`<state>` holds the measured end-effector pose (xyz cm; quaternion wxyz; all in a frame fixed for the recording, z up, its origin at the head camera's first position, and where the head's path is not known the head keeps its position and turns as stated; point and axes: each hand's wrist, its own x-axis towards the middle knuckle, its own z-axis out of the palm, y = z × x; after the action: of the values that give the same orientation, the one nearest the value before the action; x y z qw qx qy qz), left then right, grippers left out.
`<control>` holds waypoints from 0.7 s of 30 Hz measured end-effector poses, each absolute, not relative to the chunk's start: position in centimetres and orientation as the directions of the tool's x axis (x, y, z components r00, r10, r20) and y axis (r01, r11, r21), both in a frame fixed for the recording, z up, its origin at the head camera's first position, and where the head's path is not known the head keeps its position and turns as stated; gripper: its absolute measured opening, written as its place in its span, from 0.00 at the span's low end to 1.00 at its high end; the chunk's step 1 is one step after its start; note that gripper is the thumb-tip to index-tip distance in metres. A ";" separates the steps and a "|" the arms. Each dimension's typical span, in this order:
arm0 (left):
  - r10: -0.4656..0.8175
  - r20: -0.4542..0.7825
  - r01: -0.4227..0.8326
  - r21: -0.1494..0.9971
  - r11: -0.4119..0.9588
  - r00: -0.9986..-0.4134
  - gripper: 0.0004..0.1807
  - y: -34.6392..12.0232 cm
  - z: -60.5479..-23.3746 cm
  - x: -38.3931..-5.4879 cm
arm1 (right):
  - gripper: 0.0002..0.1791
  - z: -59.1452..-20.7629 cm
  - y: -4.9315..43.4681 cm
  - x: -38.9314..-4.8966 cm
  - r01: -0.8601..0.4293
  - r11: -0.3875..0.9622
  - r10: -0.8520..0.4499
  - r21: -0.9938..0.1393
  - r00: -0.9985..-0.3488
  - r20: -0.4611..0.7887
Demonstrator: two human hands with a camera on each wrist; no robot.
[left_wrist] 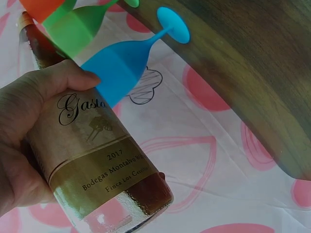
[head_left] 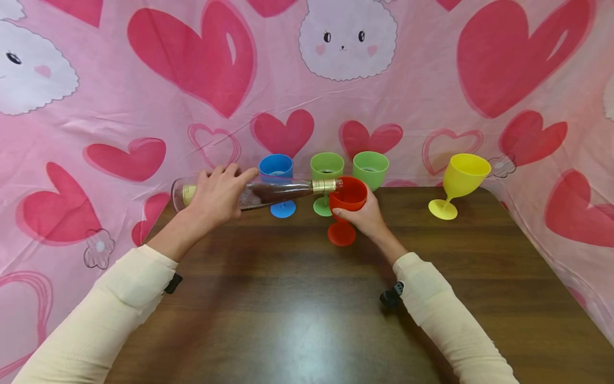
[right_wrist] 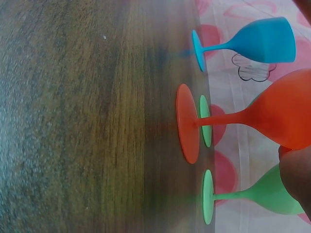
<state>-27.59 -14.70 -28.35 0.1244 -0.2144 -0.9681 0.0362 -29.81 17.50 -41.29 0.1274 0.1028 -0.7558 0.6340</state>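
My left hand (head_left: pixel 218 194) grips a glass wine bottle (left_wrist: pixel 104 141) round its body. The bottle lies nearly level, with its gold-banded neck pointing right and its mouth at the rim of a red goblet (head_left: pixel 349 193). Dark red liquid shows inside the bottle, and its label reads 2017. My right hand (head_left: pixel 366 213) holds the red goblet by the bowl, thumb on the near side. The goblet is roughly upright; whether its foot touches the table I cannot tell. Behind the bottle stand a blue goblet (head_left: pixel 283 208) and a green goblet (head_left: pixel 327 160), both with liquid inside.
A second green goblet (head_left: pixel 371 162), also holding liquid, stands just behind the red one. Farther right, a yellow goblet (head_left: pixel 460 178) is near the back edge of the dark wooden table (head_left: pixel 288 298). A pink heart-patterned cloth (head_left: pixel 278 80) hangs behind and along the sides.
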 end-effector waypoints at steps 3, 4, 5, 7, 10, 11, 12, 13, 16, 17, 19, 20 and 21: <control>0.423 0.224 0.405 -0.124 0.906 -0.878 0.49 -14.7 -28.3 -27.5 | 0.40 -41.2 17.4 -29.7 -0.319 0.172 0.004 -0.932 -0.946 0.325; 0.423 0.224 0.405 -0.124 0.906 -0.878 0.49 -14.7 -28.3 -27.5 | 0.40 -41.2 17.4 -29.6 -0.323 0.171 0.004 -0.931 -0.944 0.329; 0.423 0.225 0.405 -0.123 0.906 -0.878 0.49 -14.7 -28.3 -27.5 | 0.40 -41.2 17.4 -29.7 -0.327 0.169 0.005 -0.930 -0.943 0.333; 0.423 0.227 0.405 -0.122 0.906 -0.878 0.49 -14.7 -28.3 -27.4 | 0.40 -41.3 17.4 -29.7 -0.334 0.171 0.007 -0.927 -0.940 0.340; 0.422 0.231 0.405 -0.120 0.907 -0.877 0.49 -14.7 -28.4 -27.4 | 0.40 -41.3 17.4 -29.7 -0.340 0.176 0.007 -0.924 -0.938 0.346; 0.422 0.232 0.404 -0.120 0.907 -0.876 0.49 -14.7 -28.4 -27.3 | 0.40 -41.3 17.5 -29.7 -0.340 0.177 0.008 -0.924 -0.938 0.347; 0.422 0.234 0.404 -0.121 0.907 -0.876 0.49 -14.7 -28.3 -27.3 | 0.40 -41.3 17.5 -29.7 -0.340 0.181 0.007 -0.923 -0.938 0.347; 0.422 0.235 0.404 -0.123 0.907 -0.876 0.50 -14.7 -28.3 -27.3 | 0.40 -41.3 17.5 -29.7 -0.340 0.182 0.007 -0.923 -0.938 0.347; 0.424 0.241 0.404 -0.129 0.905 -0.873 0.50 -14.6 -28.3 -27.3 | 0.40 -41.3 17.5 -29.7 -0.331 0.180 0.007 -0.926 -0.941 0.338; 0.425 0.244 0.405 -0.130 0.905 -0.872 0.49 -14.6 -28.3 -27.3 | 0.40 -41.2 17.5 -29.7 -0.327 0.181 0.006 -0.928 -0.943 0.333; 0.428 0.248 0.407 -0.133 0.904 -0.869 0.49 -14.6 -28.3 -27.3 | 0.41 -41.0 17.4 -29.5 -0.318 0.176 0.001 -0.931 -0.946 0.324; 0.429 0.249 0.408 -0.134 0.903 -0.868 0.49 -14.6 -28.3 -27.3 | 0.41 -40.8 17.4 -29.4 -0.313 0.173 -0.002 -0.934 -0.948 0.318; 0.429 0.251 0.408 -0.135 0.903 -0.868 0.48 -14.7 -28.3 -27.3 | 0.41 -40.5 17.3 -29.1 -0.310 0.174 -0.005 -0.935 -0.949 0.314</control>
<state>-27.29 -14.66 -28.33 0.1385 -0.2167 -0.9656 0.0386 -29.12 17.35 -40.47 0.1206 0.1041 -0.7565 0.6343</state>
